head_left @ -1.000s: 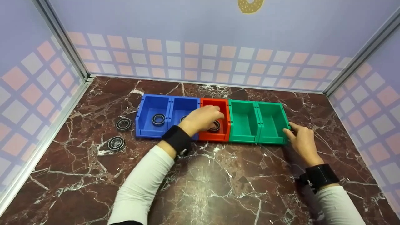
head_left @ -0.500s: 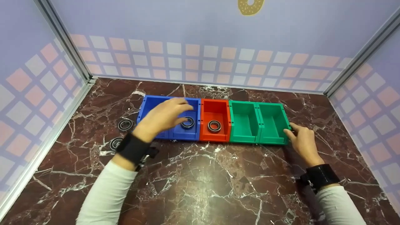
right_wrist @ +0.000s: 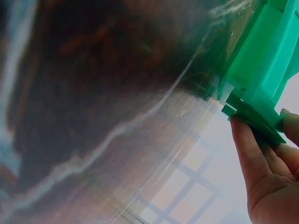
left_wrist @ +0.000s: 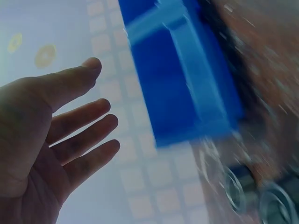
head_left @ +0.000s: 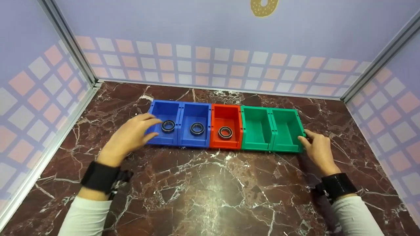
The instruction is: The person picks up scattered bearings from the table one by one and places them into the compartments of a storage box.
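Observation:
My left hand [head_left: 129, 136] hovers over the left end of the bin row, fingers spread, holding nothing; its palm and separated fingers show in the left wrist view. Beside it is the leftmost blue bin [head_left: 165, 140], with a ball bearing [head_left: 168, 126] inside. Another bearing [head_left: 197, 128] lies in the second blue bin [head_left: 193, 142], and a third bearing [head_left: 225, 132] in the red bin [head_left: 225, 144]. At the far right, my right hand [head_left: 317, 149] pinches the edge of the outer green bin [head_left: 286, 147] between thumb and fingers.
An inner green bin [head_left: 256, 145] joins the red one. Two more bearings, one front [left_wrist: 240, 189] and one at the corner [left_wrist: 280, 205], show blurred in the left wrist view; the left hand and arm hide them from the head view. Patterned walls [head_left: 210, 55] enclose the marble-look table [head_left: 210, 190].
My left hand has come out of the red bin and swept left past the blue bins, leaving the bearing in the red bin in sight. My right hand stays on the green bin.

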`<action>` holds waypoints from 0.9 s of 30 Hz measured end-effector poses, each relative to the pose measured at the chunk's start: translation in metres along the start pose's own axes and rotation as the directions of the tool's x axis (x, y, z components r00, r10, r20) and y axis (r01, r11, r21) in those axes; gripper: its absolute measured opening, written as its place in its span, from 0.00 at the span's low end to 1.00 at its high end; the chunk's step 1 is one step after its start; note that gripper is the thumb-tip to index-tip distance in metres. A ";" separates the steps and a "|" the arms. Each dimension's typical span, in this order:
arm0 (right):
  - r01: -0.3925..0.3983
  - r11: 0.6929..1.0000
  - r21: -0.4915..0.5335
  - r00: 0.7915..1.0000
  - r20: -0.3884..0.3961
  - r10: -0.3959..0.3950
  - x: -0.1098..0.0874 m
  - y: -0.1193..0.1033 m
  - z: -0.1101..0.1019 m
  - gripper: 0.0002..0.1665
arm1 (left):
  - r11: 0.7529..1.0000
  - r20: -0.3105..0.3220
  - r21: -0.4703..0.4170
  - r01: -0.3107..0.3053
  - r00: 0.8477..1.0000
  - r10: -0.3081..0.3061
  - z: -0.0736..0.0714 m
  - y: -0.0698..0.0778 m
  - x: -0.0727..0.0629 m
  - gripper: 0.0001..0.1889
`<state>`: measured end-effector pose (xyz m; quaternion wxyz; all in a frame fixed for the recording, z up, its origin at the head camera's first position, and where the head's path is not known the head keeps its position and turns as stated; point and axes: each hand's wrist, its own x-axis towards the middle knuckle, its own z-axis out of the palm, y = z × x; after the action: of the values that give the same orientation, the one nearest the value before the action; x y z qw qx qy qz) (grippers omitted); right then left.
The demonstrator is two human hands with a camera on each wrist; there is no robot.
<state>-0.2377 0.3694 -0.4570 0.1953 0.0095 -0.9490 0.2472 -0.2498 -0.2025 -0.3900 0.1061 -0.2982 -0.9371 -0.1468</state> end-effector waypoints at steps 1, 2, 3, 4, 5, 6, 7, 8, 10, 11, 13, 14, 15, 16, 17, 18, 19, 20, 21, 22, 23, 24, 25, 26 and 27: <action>0.003 1.000 0.001 1.000 -0.003 -0.003 0.000 0.000 0.000 0.20 | 1.000 0.001 0.003 0.022 1.000 -0.022 0.000 -0.004 -0.005 0.23; 0.006 1.000 0.003 1.000 -0.005 -0.006 0.000 0.001 0.000 0.20 | 0.999 0.003 0.002 0.041 0.999 -0.041 0.001 -0.008 -0.011 0.23; 0.008 1.000 0.004 1.000 -0.007 -0.008 0.000 0.001 0.000 0.20 | 0.998 0.005 0.000 0.058 0.998 -0.058 0.001 -0.012 -0.015 0.23; 0.009 1.000 0.004 1.000 -0.006 -0.009 0.000 0.001 0.000 0.20 | 0.997 0.006 -0.001 0.072 0.997 -0.072 0.001 -0.014 -0.020 0.23; 0.009 1.000 0.003 1.000 -0.006 -0.009 0.000 0.001 0.000 0.20 | 0.997 0.004 -0.001 0.081 0.997 -0.081 0.002 -0.017 -0.024 0.24; 0.012 1.000 0.001 1.000 -0.005 -0.012 0.000 0.001 0.000 0.20 | 0.996 0.003 0.000 0.090 0.996 -0.090 0.002 -0.019 -0.029 0.24; 0.011 1.000 0.001 1.000 -0.004 -0.011 0.000 0.001 0.000 0.20 | 0.995 0.005 0.001 0.099 0.995 -0.099 0.003 -0.022 -0.033 0.24; 0.011 1.000 0.002 1.000 -0.002 -0.011 0.000 0.001 0.000 0.20 | 0.994 0.010 0.001 0.109 0.994 -0.109 0.004 -0.024 -0.037 0.24; 0.012 1.000 0.004 1.000 0.002 -0.012 0.000 0.000 0.001 0.21 | 0.990 0.026 0.006 0.142 0.989 -0.143 0.005 -0.027 -0.045 0.24; 0.015 1.000 0.005 1.000 0.003 -0.015 0.000 0.000 0.001 0.21 | 0.987 0.038 0.009 0.161 0.986 -0.161 0.006 -0.028 -0.048 0.24; 0.017 1.000 0.007 1.000 0.004 -0.017 0.000 0.000 0.000 0.21 | 0.980 0.067 0.015 0.198 0.978 -0.199 0.007 -0.031 -0.056 0.24; 0.019 1.000 0.008 1.000 0.004 -0.019 0.000 0.000 0.000 0.21 | 0.977 0.079 0.014 0.214 0.973 -0.215 0.007 -0.031 -0.059 0.24; 0.019 1.000 0.007 1.000 0.002 -0.019 0.000 0.001 0.000 0.21 | 0.974 0.090 0.015 0.226 0.970 -0.227 0.008 -0.032 -0.062 0.24; 0.019 1.000 0.006 1.000 0.000 -0.019 0.000 0.001 0.000 0.21 | 0.972 0.099 0.015 0.233 0.967 -0.233 0.008 -0.033 -0.065 0.24; 0.019 1.000 0.003 1.000 -0.001 -0.019 0.000 0.001 0.000 0.21 | 0.971 0.105 0.015 0.239 0.965 -0.239 0.009 -0.035 -0.067 0.24; 0.018 1.000 0.001 1.000 -0.002 -0.018 0.000 0.001 0.000 0.21 | 0.970 0.110 0.012 0.245 0.963 -0.245 0.009 -0.035 -0.070 0.24; 0.016 1.000 0.001 1.000 -0.003 -0.016 0.001 0.001 0.000 0.21 | 0.968 0.117 0.010 0.249 0.962 -0.249 0.010 -0.036 -0.071 0.24; 0.013 1.000 0.000 1.000 -0.003 -0.013 0.001 0.001 0.000 0.21 | 0.967 0.123 0.009 0.253 0.960 -0.252 0.011 -0.037 -0.073 0.25; 0.011 1.000 -0.001 1.000 -0.003 -0.011 0.001 0.002 0.000 0.21 | 0.967 0.128 0.010 0.254 0.959 -0.253 0.012 -0.038 -0.074 0.25; 0.009 1.000 -0.002 1.000 -0.002 -0.009 0.001 0.002 -0.001 0.21 | 0.967 0.135 0.010 0.255 0.958 -0.254 0.012 -0.038 -0.075 0.25; 0.007 1.000 -0.003 1.000 -0.001 -0.007 0.000 0.002 -0.001 0.21 | 0.967 0.142 0.009 0.255 0.957 -0.254 0.013 -0.039 -0.076 0.25; 0.005 1.000 -0.002 1.000 0.001 -0.005 0.000 0.002 -0.001 0.21 | 0.967 0.149 0.008 0.255 0.956 -0.253 0.014 -0.039 -0.077 0.26; 0.003 1.000 -0.002 1.000 0.002 -0.003 0.000 0.002 -0.001 0.21 | 0.967 0.157 0.006 0.254 0.955 -0.251 0.014 -0.040 -0.077 0.26; 0.002 1.000 -0.003 1.000 0.004 -0.002 0.000 0.002 0.000 0.21 | 0.967 0.164 0.004 0.255 0.954 -0.252 0.014 -0.040 -0.078 0.26; 0.001 1.000 -0.003 1.000 0.005 -0.001 0.000 0.002 0.000 0.21 | 0.967 0.171 0.003 0.254 0.953 -0.250 0.015 -0.040 -0.078 0.27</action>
<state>-0.2376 0.3710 -0.4576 0.1931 0.0103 -0.9499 0.2456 -0.2126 -0.2695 -0.4347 0.0035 -0.1887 -0.9717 -0.1423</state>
